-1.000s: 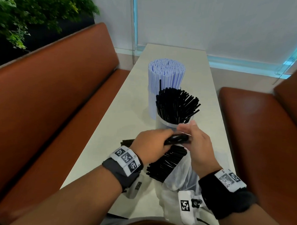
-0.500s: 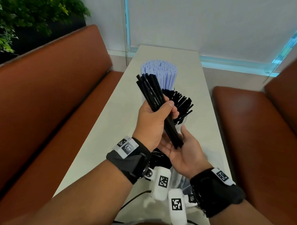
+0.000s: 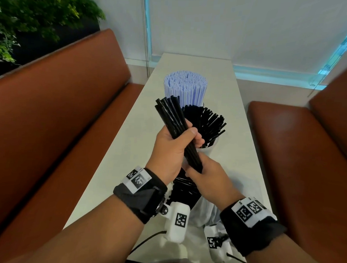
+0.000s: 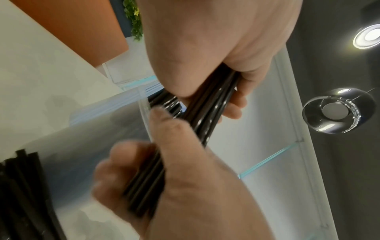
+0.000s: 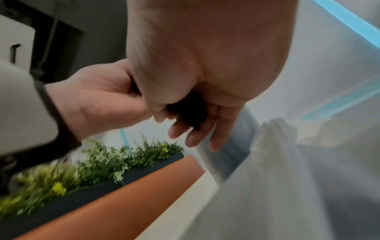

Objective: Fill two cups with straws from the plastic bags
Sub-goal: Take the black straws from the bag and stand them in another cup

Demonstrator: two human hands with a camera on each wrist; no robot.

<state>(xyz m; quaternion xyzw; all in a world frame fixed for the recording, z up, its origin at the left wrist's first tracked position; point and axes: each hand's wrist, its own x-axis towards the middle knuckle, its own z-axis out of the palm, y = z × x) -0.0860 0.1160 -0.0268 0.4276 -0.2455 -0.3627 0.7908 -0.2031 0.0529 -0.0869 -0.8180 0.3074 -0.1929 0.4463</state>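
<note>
Left hand (image 3: 169,151) fingers clamped around black straw bundle (image 3: 175,129); right hand (image 3: 208,181) fingers closed on its lower end, just before the black-straw cup (image 3: 209,148).

Two filled cups (image 3: 210,150) behind bag (image 3: 203,211)

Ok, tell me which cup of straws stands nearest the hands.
The cup of black straws, right behind the left hand; the cup of lilac straws stands farther up the table.

The head camera looks forward and down along the table (image 3: 236,106), while both wrist cameras look up close beneath the fingers (image 4: 236,104), all sharing the bundle of black straws (image 3: 175,123).
</note>
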